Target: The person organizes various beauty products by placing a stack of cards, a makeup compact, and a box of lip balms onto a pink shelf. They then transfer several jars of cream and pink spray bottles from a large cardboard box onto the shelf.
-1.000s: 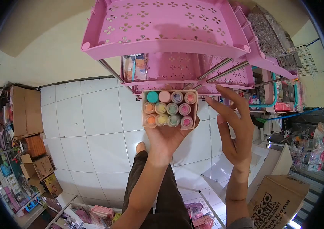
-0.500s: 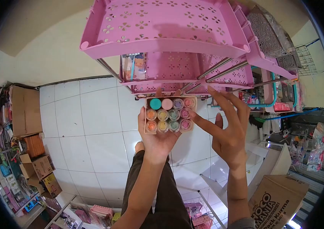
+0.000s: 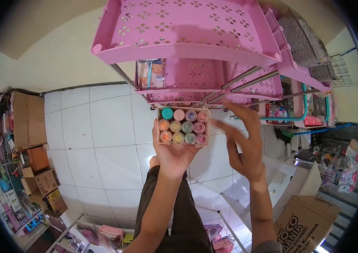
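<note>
A small open box (image 3: 208, 135) holds rows of little round jars in orange, yellow, green, purple and pink. One jar with a teal lid (image 3: 167, 113) and one with a pale pink lid (image 3: 179, 114) sit in the far row. My left hand (image 3: 174, 158) supports the box from below, with its fingers wrapped round the underside and partly hidden. To the right of the box hovers my right hand (image 3: 246, 145), apart from it, fingers spread and slightly blurred. Nothing shows in that hand.
A pink tiered rack (image 3: 187, 51) stands just beyond the box. Cardboard boxes (image 3: 46, 183) and a stocked shelf (image 3: 8, 181) line the left. At lower right are a large carton (image 3: 307, 223) and a white panel (image 3: 297, 189). White floor tiles (image 3: 113, 130) lie below.
The box has shifted slightly left in my left hand's hold. My right hand has drawn a little left and down, its fingers still apart from the jars.
</note>
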